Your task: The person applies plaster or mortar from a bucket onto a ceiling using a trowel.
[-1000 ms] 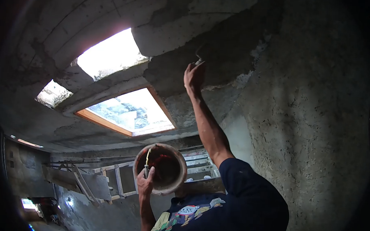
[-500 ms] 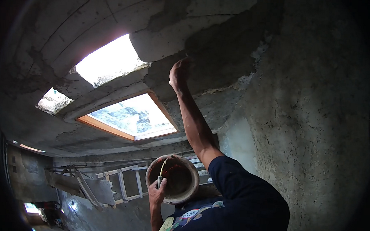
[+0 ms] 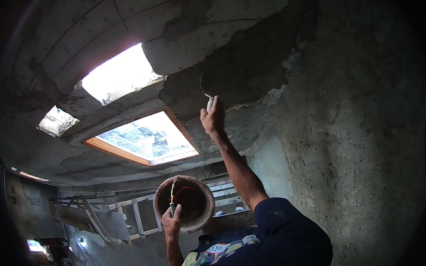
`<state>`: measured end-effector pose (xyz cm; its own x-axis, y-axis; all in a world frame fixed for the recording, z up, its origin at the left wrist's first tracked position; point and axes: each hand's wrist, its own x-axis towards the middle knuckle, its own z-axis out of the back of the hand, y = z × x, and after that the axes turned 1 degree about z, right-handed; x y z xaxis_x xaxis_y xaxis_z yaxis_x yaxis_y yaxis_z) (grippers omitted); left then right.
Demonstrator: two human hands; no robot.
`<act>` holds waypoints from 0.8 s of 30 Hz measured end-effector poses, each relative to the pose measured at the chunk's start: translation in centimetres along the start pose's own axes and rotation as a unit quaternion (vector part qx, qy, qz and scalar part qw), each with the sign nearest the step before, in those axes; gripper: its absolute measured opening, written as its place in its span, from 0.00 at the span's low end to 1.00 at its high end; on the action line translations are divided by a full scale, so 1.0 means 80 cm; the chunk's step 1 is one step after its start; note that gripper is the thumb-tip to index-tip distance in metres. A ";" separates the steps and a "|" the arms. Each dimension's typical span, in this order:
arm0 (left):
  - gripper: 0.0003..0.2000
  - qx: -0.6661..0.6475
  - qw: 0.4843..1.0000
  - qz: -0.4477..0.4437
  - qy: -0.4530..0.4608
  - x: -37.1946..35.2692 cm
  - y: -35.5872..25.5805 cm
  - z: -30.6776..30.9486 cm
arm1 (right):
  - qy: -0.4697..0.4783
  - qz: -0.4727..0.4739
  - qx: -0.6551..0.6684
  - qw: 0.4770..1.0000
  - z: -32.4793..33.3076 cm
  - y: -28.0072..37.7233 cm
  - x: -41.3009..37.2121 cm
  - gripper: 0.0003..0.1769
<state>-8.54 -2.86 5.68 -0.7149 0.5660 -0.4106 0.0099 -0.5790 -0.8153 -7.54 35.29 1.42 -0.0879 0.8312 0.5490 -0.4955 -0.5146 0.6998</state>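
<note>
My right hand is raised against the rough grey wall, its fingers closed round the pale handle of a trowel. The thin blade stands nearly edge-on to the view, beside a darker, damp-looking patch of plaster. Lower down, my left hand grips a grey handle with a yellowish strip running up from it, at the near left rim of a round bucket. The bucket has a thick, crusted rim and a dark inside with reddish marks; its contents are too dark to make out.
A wood-framed window and a bright rough opening lie left of my right hand, with a smaller opening beyond. A wooden ladder-like frame stands behind the bucket. A rough wall rises at the right.
My right hand has moved down and turned, so the trowel now shows. The bucket and my left hand appear a little further left and the whole view has shifted slightly.
</note>
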 end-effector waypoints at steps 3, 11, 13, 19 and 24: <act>0.18 -0.004 1.000 0.011 0.002 0.001 -0.004 0.002 | -0.014 0.029 -0.021 0.999 0.042 -0.045 0.012 0.29; 0.19 0.010 0.999 0.028 0.013 0.004 0.000 -0.004 | -0.069 0.044 -0.242 0.967 0.131 -0.150 0.150 0.27; 0.19 0.007 0.999 0.034 0.017 0.006 0.005 -0.009 | -0.023 0.057 -0.278 0.959 0.149 -0.164 0.175 0.28; 0.19 -0.002 0.999 0.038 0.033 0.004 -0.007 -0.029 | -0.050 0.149 -0.238 0.958 0.157 -0.199 0.222 0.19; 0.19 0.028 0.998 0.036 0.042 0.006 -0.015 -0.039 | 0.005 0.159 -0.282 0.946 0.162 -0.204 0.242 0.19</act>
<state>-6.72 -0.05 5.21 -0.6519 0.5685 -0.5018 0.0179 -0.6501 -0.7597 10.07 57.05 6.52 -0.3160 0.6564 0.6851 -0.8246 -0.5471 0.1439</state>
